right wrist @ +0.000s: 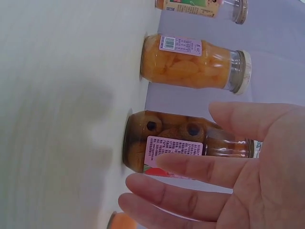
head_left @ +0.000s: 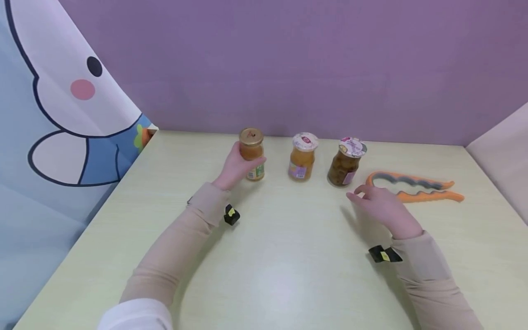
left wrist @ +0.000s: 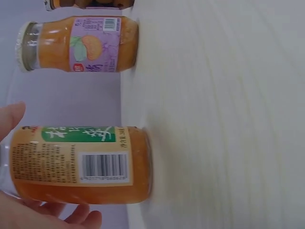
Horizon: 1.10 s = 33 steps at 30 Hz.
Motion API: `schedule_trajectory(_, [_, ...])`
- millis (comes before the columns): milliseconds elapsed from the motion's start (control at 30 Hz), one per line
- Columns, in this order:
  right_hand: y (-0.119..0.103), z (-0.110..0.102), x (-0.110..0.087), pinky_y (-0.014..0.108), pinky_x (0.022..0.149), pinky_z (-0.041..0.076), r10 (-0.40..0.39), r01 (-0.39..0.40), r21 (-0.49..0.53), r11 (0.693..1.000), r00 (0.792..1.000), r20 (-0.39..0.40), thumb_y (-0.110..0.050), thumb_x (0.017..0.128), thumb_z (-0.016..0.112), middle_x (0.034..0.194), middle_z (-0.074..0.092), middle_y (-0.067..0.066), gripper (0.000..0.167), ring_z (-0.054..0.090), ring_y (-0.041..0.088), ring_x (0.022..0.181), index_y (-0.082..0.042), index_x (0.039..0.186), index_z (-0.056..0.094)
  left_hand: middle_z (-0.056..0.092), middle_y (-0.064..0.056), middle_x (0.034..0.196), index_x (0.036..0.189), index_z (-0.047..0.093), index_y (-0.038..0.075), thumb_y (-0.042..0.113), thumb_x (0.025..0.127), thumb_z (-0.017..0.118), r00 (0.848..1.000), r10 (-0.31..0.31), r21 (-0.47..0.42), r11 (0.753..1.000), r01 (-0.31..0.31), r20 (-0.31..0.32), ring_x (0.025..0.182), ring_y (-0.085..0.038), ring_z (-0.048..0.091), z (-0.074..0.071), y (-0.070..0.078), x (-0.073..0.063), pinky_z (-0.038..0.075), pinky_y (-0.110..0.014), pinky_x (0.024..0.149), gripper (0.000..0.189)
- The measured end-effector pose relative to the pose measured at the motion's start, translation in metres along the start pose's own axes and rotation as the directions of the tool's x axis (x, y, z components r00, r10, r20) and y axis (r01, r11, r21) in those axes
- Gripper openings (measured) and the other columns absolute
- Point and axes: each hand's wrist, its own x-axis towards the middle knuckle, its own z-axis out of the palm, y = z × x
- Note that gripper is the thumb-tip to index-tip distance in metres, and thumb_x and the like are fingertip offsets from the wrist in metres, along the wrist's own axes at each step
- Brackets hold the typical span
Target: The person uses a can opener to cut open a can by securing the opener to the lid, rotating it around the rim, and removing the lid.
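Observation:
At the table's back left, my left hand (head_left: 236,170) grips a gold-lidded jar (head_left: 251,150) of orange-coloured contents, thumb across its front and fingers curled behind. A green and cream label with a barcode faces the left wrist view. My right hand (head_left: 383,207) holds nothing; its fingers are spread and relaxed in the right wrist view, just in front of a jar of dark fruit (right wrist: 143,126). Between the hands stands a jar of orange fruit pieces (head_left: 302,161) with a white patterned lid and a purple label.
Behind and right of my right hand lies an orange V-shaped jar opener (head_left: 429,197) with grey wavy inner edges. A purple backdrop (head_left: 288,68) rises along the table's back edge. A cartoon-printed cloth (head_left: 62,151) hangs at the left, and a pale panel (head_left: 503,156) borders the right.

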Motion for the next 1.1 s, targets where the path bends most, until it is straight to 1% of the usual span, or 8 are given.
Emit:
schedule_trajectory(167, [0.001,0.002,0.002,0.043,0.069,0.049,-0.003,0.003,0.001,1.000,1.000,0.000,-0.047,0.097,0.042,0.099,0.068,0.018,0.054,0.064,0.028,0.085,0.000,0.118,0.059,0.048,-0.014,0.134,0.140,0.031,0.005,0.023,0.081,0.074,1.000,-0.001,-0.022,1.000,0.001,-0.009,0.123,-0.029,0.049,0.003,-0.005,0.007,0.038,-0.044,0.106,0.075])
schedule_trajectory(300, [0.002,0.003,0.003,0.043,0.070,0.049,0.001,-0.001,0.013,1.000,1.000,0.015,-0.047,0.097,0.042,0.100,0.067,0.021,0.054,0.063,0.029,0.086,0.001,0.118,0.059,0.050,-0.013,0.134,0.140,0.034,0.007,0.022,0.080,0.075,1.000,-0.011,-0.026,1.000,0.011,-0.012,0.123,-0.028,0.049,0.005,-0.007,0.009,0.038,-0.043,0.106,0.074])
schedule_trajectory(433, [0.003,0.003,0.003,0.045,0.071,0.049,0.009,-0.010,0.019,1.000,1.000,0.022,-0.045,0.098,0.043,0.102,0.066,0.023,0.052,0.063,0.032,0.089,0.001,0.117,0.059,0.050,-0.011,0.134,0.139,0.038,0.008,0.022,0.080,0.076,0.999,-0.047,-0.038,0.998,0.047,-0.012,0.123,-0.027,0.049,0.006,-0.007,0.011,0.038,-0.043,0.106,0.071])
schedule_trajectory(633, [0.002,0.002,0.006,0.042,0.070,0.048,0.020,-0.021,0.023,1.000,0.999,0.024,-0.043,0.097,0.044,0.099,0.067,0.022,0.050,0.063,0.030,0.087,0.000,0.116,0.060,0.052,-0.011,0.133,0.136,0.042,0.009,0.022,0.080,0.075,0.995,-0.096,-0.076,0.993,0.094,-0.018,0.122,-0.027,0.050,0.005,-0.006,0.011,0.038,-0.042,0.106,0.066])
schedule_trajectory(800, [0.003,0.001,0.006,0.044,0.071,0.049,0.020,-0.020,0.020,1.000,0.999,0.031,-0.043,0.098,0.044,0.101,0.067,0.023,0.050,0.063,0.032,0.089,0.000,0.116,0.060,0.052,-0.010,0.134,0.137,0.042,0.009,0.021,0.080,0.076,0.992,-0.126,-0.100,0.987,0.123,-0.024,0.123,-0.026,0.050,0.006,-0.009,0.012,0.037,-0.041,0.107,0.067])
schedule_trajectory(933, [0.004,0.001,0.006,0.044,0.071,0.049,0.024,-0.025,0.019,1.000,0.999,0.040,-0.044,0.097,0.043,0.104,0.066,0.024,0.051,0.062,0.032,0.090,0.000,0.118,0.059,0.052,-0.010,0.134,0.137,0.043,0.009,0.021,0.079,0.076,0.991,-0.129,-0.103,0.987,0.125,-0.030,0.124,-0.025,0.049,0.006,-0.010,0.013,0.037,-0.041,0.107,0.068])
schedule_trajectory(1100, [0.005,0.002,0.005,0.043,0.072,0.049,0.037,-0.038,0.023,0.999,0.998,0.054,-0.045,0.097,0.044,0.107,0.064,0.024,0.052,0.062,0.032,0.092,0.000,0.119,0.059,0.054,-0.011,0.132,0.134,0.045,0.008,0.019,0.079,0.076,0.993,-0.110,-0.103,0.989,0.106,-0.036,0.122,-0.026,0.050,0.006,-0.009,0.011,0.038,-0.042,0.107,0.064])
